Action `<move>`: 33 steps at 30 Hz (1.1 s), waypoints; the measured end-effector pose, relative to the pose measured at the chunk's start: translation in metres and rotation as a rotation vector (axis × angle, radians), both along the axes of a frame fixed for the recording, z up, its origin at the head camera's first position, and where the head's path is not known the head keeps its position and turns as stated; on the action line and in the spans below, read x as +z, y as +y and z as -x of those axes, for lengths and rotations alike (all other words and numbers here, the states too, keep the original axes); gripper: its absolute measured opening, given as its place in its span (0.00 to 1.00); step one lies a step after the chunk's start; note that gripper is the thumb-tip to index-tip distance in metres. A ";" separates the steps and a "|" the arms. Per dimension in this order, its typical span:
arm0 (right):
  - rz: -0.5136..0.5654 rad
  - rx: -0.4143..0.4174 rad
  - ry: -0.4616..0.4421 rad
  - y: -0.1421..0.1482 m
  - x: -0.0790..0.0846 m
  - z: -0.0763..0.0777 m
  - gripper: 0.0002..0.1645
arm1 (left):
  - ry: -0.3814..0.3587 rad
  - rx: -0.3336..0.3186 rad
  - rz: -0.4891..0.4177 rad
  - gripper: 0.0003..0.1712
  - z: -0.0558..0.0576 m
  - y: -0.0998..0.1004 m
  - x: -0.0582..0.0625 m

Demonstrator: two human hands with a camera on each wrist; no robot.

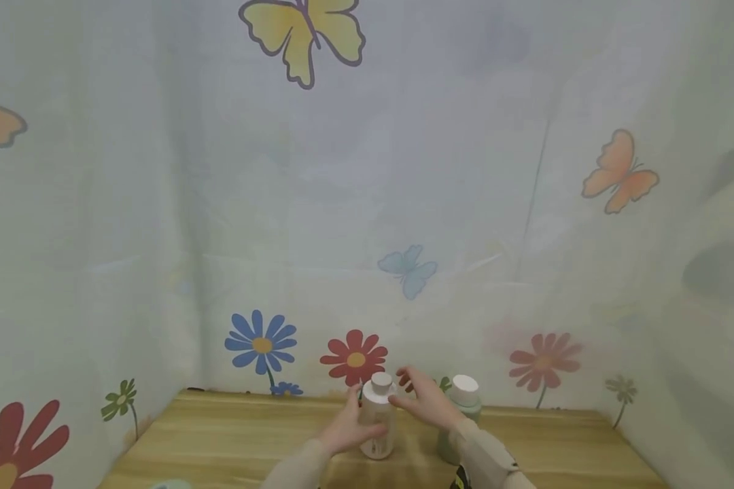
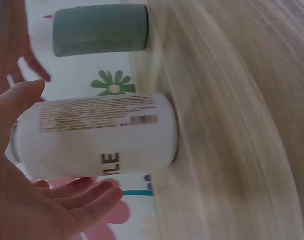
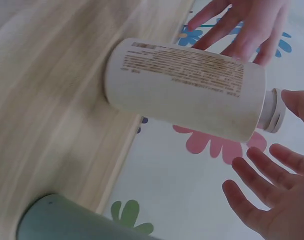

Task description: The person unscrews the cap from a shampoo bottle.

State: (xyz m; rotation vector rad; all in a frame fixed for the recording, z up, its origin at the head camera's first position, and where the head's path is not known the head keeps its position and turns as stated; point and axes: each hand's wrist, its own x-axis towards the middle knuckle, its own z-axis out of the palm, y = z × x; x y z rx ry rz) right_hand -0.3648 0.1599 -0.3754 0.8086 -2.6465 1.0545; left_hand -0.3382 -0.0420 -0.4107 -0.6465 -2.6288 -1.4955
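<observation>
A white bottle [image 1: 377, 429] with brown print and a white cap [image 1: 381, 382] stands upright on the wooden table. My left hand [image 1: 345, 428] holds its body from the left, thumb on one side and fingers along the other. In the left wrist view the print on the white bottle [image 2: 99, 135] faces the camera. Beside the bottle's top, my right hand [image 1: 428, 401] is raised with its fingers spread. Its thumb tip lies right at the cap [image 3: 278, 111] in the right wrist view, while the other fingers [image 3: 262, 185] stand off from the bottle.
A green bottle [image 1: 449, 445] with a white lid [image 1: 465, 388] stands to the right, partly behind my right forearm. The wooden table [image 1: 232, 428] meets a pale curtain [image 1: 342, 204] printed with flowers and butterflies. A pale greenish thing [image 1: 171, 485] peeks in at the lower left edge.
</observation>
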 end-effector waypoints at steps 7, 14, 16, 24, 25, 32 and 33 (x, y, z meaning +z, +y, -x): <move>-0.058 0.018 0.072 -0.023 0.011 0.008 0.27 | -0.020 0.057 -0.159 0.56 0.024 0.015 -0.024; -0.100 0.024 0.102 -0.033 0.004 0.008 0.23 | -0.021 0.137 -0.209 0.51 0.038 0.024 -0.046; -0.095 0.027 0.113 -0.033 0.005 0.009 0.21 | -0.010 0.146 -0.216 0.49 0.041 0.025 -0.047; -0.136 0.054 0.184 -0.034 0.017 -0.002 0.17 | -0.043 0.152 -0.208 0.50 0.024 0.020 -0.033; -0.129 0.057 0.184 -0.034 0.020 -0.008 0.17 | -0.053 0.141 -0.210 0.50 0.019 0.018 -0.029; -0.073 0.076 0.248 -0.031 0.059 -0.049 0.17 | -0.052 0.015 -0.210 0.46 -0.015 0.004 0.020; -0.071 0.083 0.266 -0.031 0.064 -0.054 0.17 | -0.047 0.003 -0.201 0.46 -0.020 0.001 0.026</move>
